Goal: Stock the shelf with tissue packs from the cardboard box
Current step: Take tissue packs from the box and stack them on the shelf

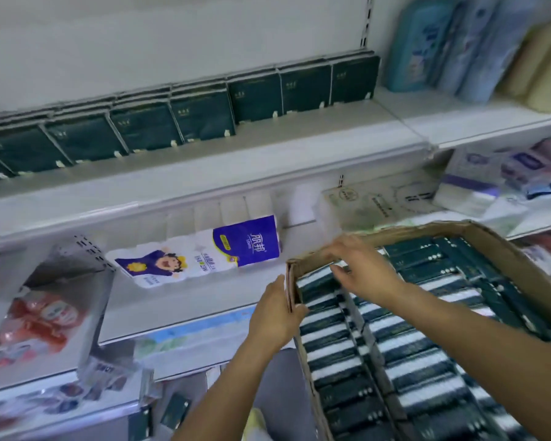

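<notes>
On the upper shelf [268, 148], dark green tissue packs [201, 114] stand upright in a row, faces outward. At lower right, the open-topped cardboard box [427, 230] holds rows of boxed packs [331, 345] on edge, long axes across the box. The left hand [274, 316] has its grip clamped on the box's left wall; the right hand [363, 268] curls over packs at the far corner, its grip too blurred to tell.

Dark green packs [201, 117] stand in a row along the shelf [268, 148] back edge; more fill the open box [427, 230].
</notes>
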